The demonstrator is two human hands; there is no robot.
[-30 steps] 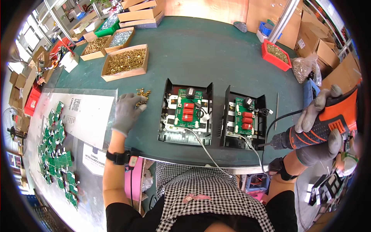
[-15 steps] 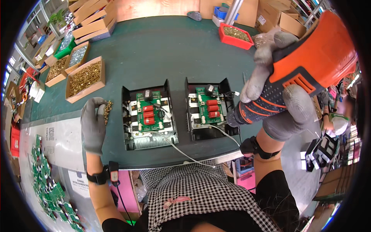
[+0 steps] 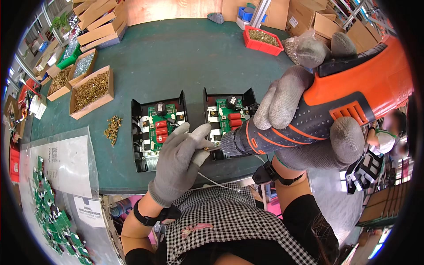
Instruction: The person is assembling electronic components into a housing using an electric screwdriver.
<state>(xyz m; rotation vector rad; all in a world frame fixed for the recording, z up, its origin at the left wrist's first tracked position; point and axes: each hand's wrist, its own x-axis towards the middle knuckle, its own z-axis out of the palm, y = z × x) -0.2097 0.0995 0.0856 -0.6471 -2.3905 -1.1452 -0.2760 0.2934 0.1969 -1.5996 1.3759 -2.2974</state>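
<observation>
So, a tiny brass-coloured screw (image 3: 206, 149) is pinched between the thumb and fingertips of the gloved left hand (image 3: 176, 157), right at the tip of the drill's bit (image 3: 216, 148). It's held over the gap between the two black housings; how high can't be told. The orange-and-black drill (image 3: 320, 110) is gripped by the right hand (image 3: 289, 90), fingers wrapped round it. Hands are apart, but linked by that bit.

As for progress: a green board is already seated in both the left housing (image 3: 136, 110) and the right housing (image 3: 251, 97), and what look like brass screw heads can be spotted beside the boards. Looks partway done, tbh. The pinched screw isn't driven into anything yet, and the right housing's lower part is blocked by the drill, so no full count can be made.

Further left, a small heap of brass screws (image 3: 113, 128) is left unused, and loads of loose green boards (image 3: 55, 221) are scattered outside any housing.
</observation>
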